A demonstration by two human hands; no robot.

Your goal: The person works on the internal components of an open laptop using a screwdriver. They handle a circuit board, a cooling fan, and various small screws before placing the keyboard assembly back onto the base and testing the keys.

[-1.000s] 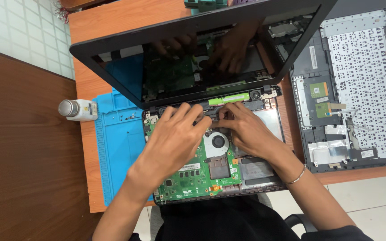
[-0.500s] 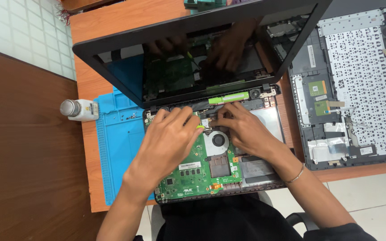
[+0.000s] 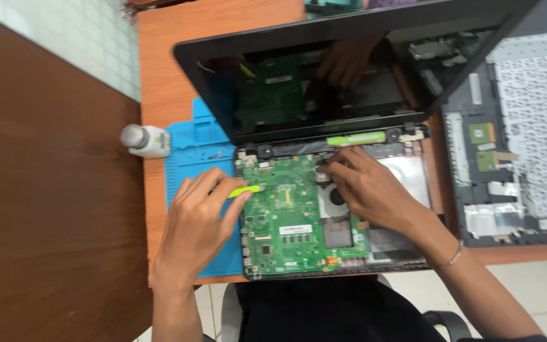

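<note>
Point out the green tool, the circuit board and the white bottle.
green tool (image 3: pixel 246 189), head view, on its shaft beside the left hand's fingers.
circuit board (image 3: pixel 286 209), head view, on its bare middle.
white bottle (image 3: pixel 151 142), head view, on its body.

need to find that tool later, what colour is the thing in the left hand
Bright lime green tool, pinched in the left hand; head view.

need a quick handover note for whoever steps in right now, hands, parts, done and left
Left hand: pinches a lime-green tool, tip over the green motherboard.
Right hand: fingertips pressed at the board's top edge, beside the fan, under the hinge.
Parts: opened laptop base on a blue repair mat; screen tilted up; removed keyboard cover lies right; small white bottle left.
Done: cover off, board exposed.
Left: board sits in the base; the cover is not refitted.
</note>
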